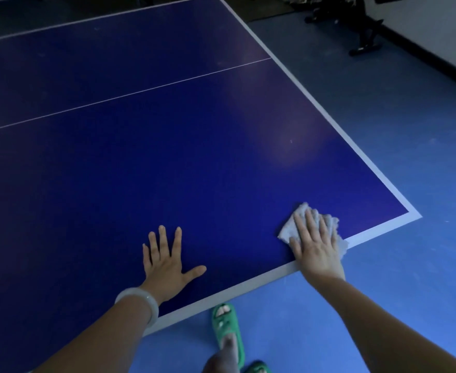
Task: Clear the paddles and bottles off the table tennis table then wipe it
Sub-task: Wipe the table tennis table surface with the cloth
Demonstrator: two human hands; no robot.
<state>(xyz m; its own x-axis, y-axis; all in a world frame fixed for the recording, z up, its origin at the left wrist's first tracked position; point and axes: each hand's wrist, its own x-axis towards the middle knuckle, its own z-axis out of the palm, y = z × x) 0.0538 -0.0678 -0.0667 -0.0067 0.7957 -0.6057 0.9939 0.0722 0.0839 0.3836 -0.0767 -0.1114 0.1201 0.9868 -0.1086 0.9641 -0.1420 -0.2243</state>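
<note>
Blue table tennis table (167, 130) fills frame left & centre, white edge running to corner at lower right. Left hand (164, 262) flat, fingers spread, near bottom edge. Right hand (315, 243) flat, pressing white cloth (296, 219) beside that corner, partly over edge.

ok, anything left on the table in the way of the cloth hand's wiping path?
Nothing visible. The right hand presses the cloth flat near the table's near right corner. The blue surface in view carries no paddles or bottles. Only the left hand rests on it, flat, to the cloth's left, apart from it.
</note>
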